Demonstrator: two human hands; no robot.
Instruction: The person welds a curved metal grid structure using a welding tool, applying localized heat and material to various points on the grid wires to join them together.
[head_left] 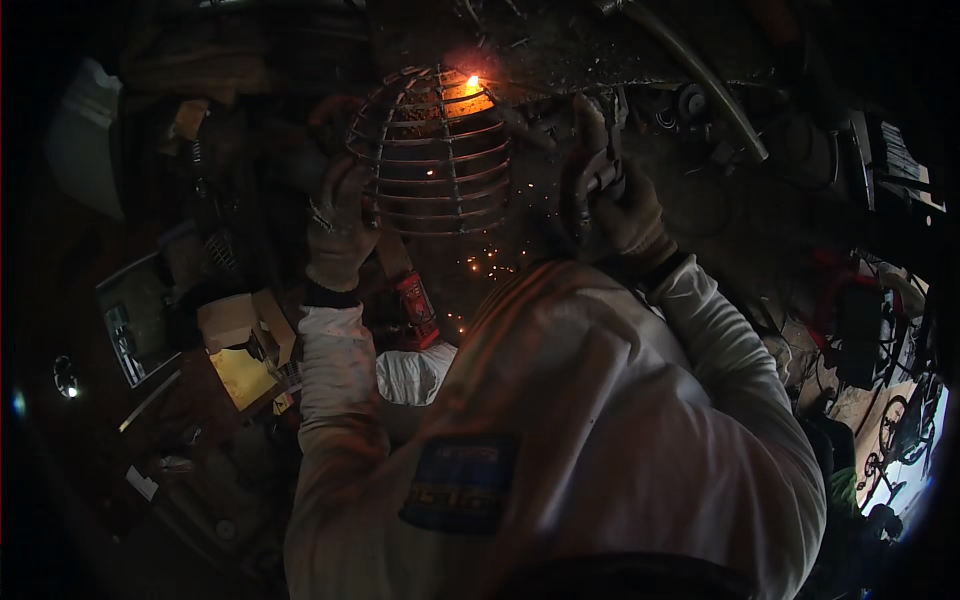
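Note:
A dome-shaped metal wire cage [451, 160], made of curved ribs and several rings, stands before me. At its upper right a bright arc [473, 82] glows, and orange sparks [487, 267] fall below it. My left hand [343, 225], in a light work glove, grips the cage's left side; its fingertips are partly lost in the dark. To the right of the cage, my right hand [630, 210], also gloved, is closed around a dark hand tool [582, 185] with a curved handle. Dim light hides the tool's tip and exact kind.
A thick metal edge [640, 85] runs behind the cage, with a curved pipe [705, 75] above it. Below the cage lie a red object [415, 305] and a white bundle [410, 375]. An open cardboard box [240, 325] sits left; a bicycle [890, 425] stands far right.

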